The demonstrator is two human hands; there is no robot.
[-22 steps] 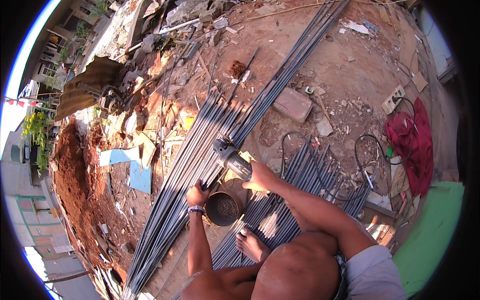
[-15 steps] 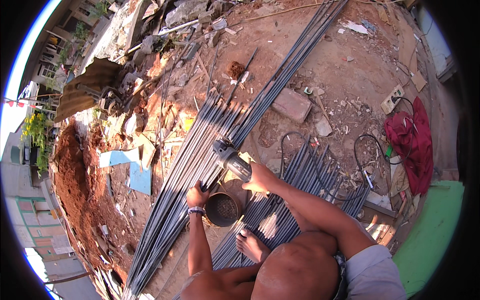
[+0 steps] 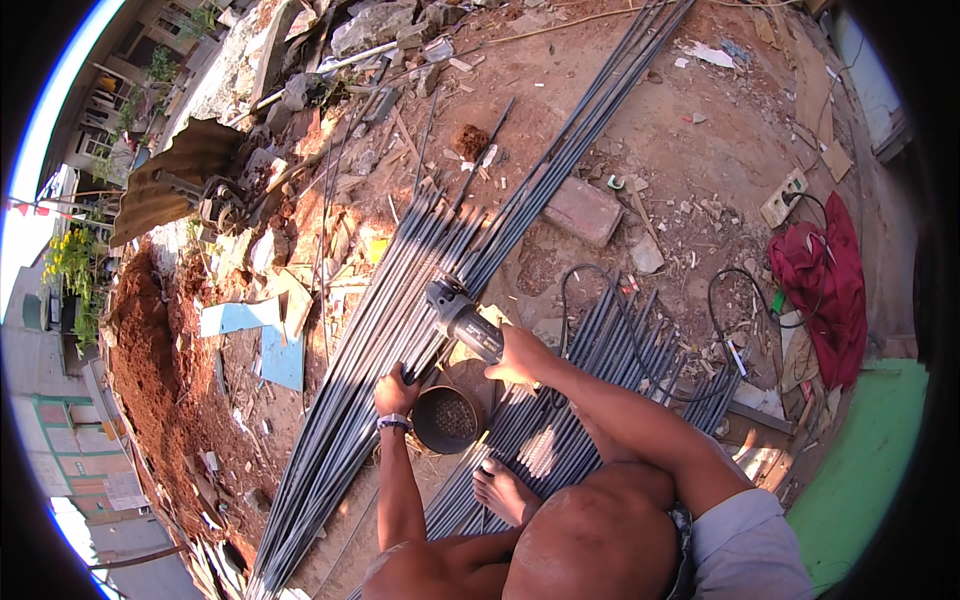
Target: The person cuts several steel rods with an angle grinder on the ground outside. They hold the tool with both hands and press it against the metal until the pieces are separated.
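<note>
My right hand (image 3: 518, 357) is closed round the rear body of a dark grey angle grinder (image 3: 467, 325). The grinder's head is over the long bundle of steel rebar (image 3: 345, 400), at the bundle's right side. Lower down, my left hand (image 3: 394, 391) is closed at the right edge of that bundle, its fingertips partly hidden against the rods. It appears to grip a steel rebar there. Just right of my left wrist stands a round brown container (image 3: 446, 418) with small grainy bits inside.
Shorter rods (image 3: 535, 430) lie under my bare foot (image 3: 505, 492). The grinder's black cord (image 3: 640, 370) loops over them toward a socket block (image 3: 784, 198) beside a dark red cloth (image 3: 820, 290). A reddish brick block (image 3: 583, 211) lies ahead. Rubble and a rusty corrugated sheet (image 3: 180, 180) are at far left.
</note>
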